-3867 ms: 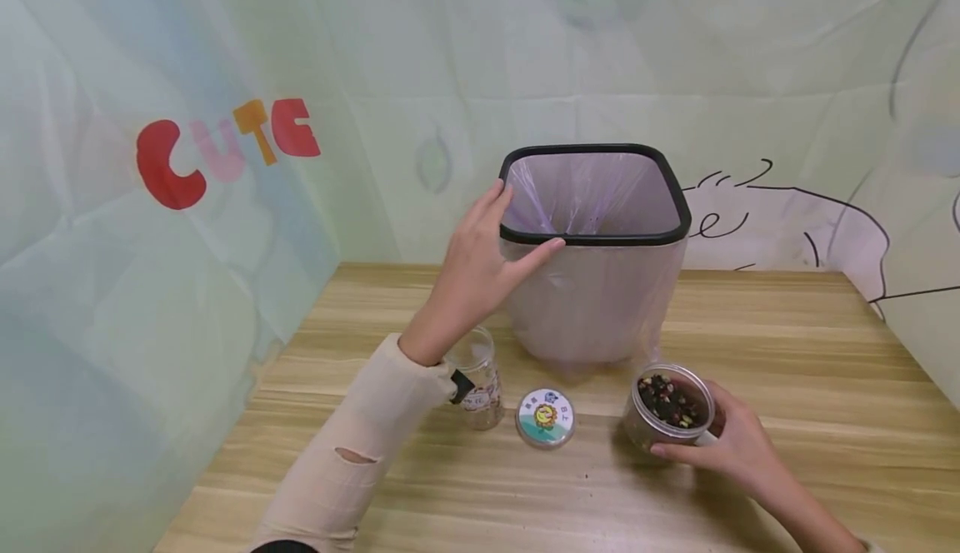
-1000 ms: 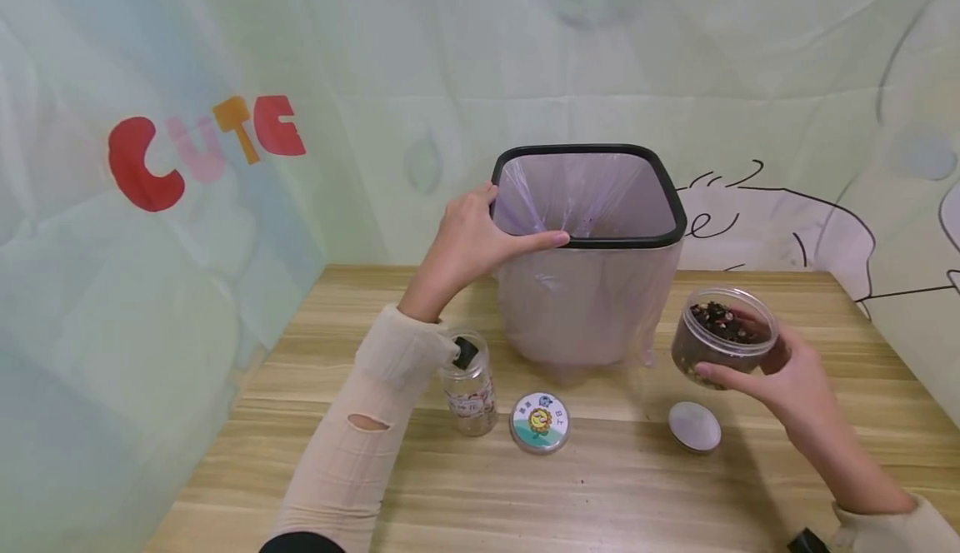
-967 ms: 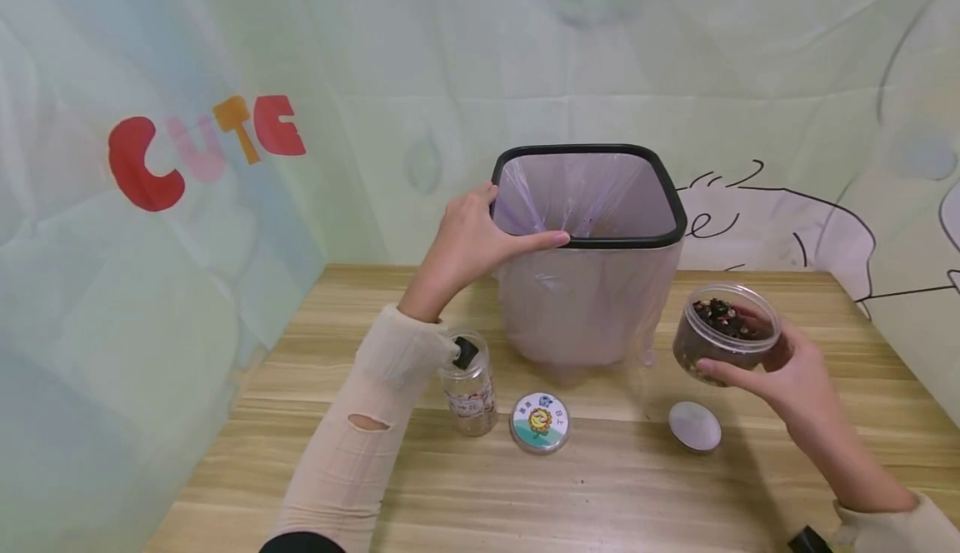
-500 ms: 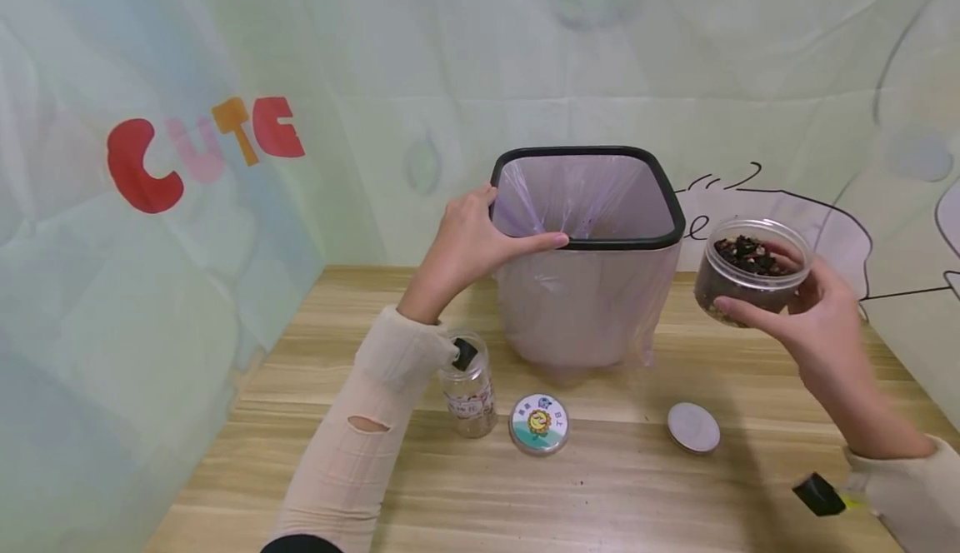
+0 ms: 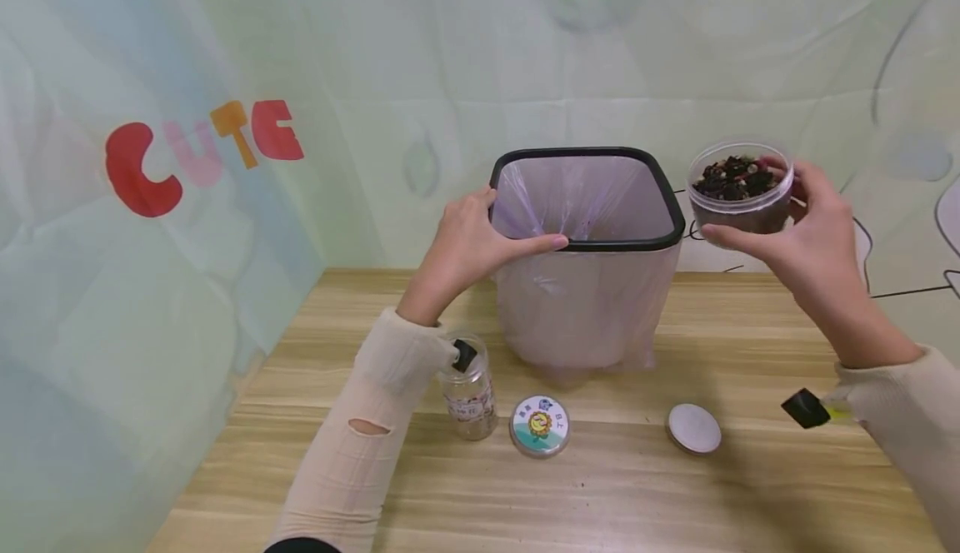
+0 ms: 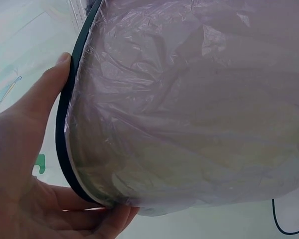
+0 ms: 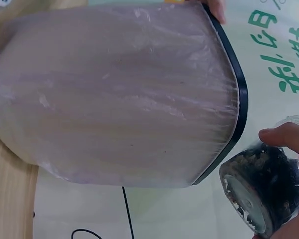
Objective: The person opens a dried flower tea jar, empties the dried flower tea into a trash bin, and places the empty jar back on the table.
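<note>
Right hand point(image 5: 806, 232) grips the open jar point(image 5: 741, 186) of dark bits, held up just right of the bin point(image 5: 588, 241). Left hand point(image 5: 468, 241) grasps the rim. Looks like the carry step; next needs centering over the opening, then tipping.

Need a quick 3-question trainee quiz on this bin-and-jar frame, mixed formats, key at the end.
1. True or false: the left hand grips the rim of the bin.
2. The open jar in the right hand is: A) on the table, B) raised beside the bin's rim, C) inside the bin.
3. How many loose lids lie on the table?

Key: 1 true. 2 B. 3 two: the sunflower lid and the plain lid.
</note>
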A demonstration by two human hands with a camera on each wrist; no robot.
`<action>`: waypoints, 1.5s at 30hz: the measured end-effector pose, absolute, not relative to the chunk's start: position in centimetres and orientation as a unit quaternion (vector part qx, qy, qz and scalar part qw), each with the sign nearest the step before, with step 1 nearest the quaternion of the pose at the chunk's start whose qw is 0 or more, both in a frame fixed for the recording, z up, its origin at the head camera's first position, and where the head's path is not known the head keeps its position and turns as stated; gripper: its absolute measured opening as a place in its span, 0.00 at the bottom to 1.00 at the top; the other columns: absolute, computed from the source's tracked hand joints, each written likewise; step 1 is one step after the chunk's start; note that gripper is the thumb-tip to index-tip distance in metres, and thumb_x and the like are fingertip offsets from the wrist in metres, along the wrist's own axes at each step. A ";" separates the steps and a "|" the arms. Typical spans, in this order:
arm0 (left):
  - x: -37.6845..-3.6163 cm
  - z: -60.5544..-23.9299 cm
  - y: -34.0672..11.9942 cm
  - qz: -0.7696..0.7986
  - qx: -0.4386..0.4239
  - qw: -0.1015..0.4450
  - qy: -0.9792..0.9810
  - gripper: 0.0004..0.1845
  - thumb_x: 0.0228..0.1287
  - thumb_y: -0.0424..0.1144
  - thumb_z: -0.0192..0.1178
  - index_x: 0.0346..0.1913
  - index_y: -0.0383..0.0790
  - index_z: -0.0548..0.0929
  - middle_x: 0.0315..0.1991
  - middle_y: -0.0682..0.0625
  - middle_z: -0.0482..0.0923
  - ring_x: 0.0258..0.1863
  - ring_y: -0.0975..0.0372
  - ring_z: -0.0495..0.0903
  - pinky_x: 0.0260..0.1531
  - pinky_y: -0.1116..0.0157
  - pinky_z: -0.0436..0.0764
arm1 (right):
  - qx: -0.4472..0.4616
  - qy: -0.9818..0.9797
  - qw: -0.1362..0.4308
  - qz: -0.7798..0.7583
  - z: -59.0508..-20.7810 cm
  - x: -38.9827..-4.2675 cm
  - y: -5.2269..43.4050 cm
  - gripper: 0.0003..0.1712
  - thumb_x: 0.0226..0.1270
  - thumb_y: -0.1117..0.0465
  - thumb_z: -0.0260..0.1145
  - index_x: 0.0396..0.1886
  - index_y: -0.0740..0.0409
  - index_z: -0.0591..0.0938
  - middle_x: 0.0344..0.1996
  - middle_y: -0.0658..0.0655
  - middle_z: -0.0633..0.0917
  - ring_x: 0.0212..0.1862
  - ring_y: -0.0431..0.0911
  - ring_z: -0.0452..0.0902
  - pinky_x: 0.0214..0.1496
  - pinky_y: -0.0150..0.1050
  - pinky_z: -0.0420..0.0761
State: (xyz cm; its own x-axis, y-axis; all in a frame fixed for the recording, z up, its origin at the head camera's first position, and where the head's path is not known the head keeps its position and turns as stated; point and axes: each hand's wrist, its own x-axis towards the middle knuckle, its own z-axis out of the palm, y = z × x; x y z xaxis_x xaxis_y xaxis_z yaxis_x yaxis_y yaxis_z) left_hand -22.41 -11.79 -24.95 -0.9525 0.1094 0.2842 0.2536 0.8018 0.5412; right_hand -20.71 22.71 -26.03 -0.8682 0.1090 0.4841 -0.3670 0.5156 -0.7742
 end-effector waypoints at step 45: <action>-22.7 -25.1 -11.3 -0.291 -0.105 0.126 -0.943 0.61 0.39 0.75 0.70 0.68 0.30 0.71 0.63 0.38 0.74 0.63 0.49 0.71 0.59 0.54 0.74 | 0.206 -0.850 0.352 0.335 -23.1 -25.8 19.4 0.50 0.36 0.75 0.83 0.65 0.60 0.74 0.59 0.68 0.70 0.64 0.59 0.59 0.61 0.55 0.63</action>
State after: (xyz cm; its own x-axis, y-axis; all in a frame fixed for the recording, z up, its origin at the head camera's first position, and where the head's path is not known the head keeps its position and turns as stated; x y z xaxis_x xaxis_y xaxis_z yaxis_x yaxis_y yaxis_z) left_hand -22.68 -11.27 -25.13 -0.9462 0.1253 0.2983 0.2715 0.8090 0.5213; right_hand -25.79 19.43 -23.05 -0.6677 -0.1145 0.7356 -0.5854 0.6911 -0.4238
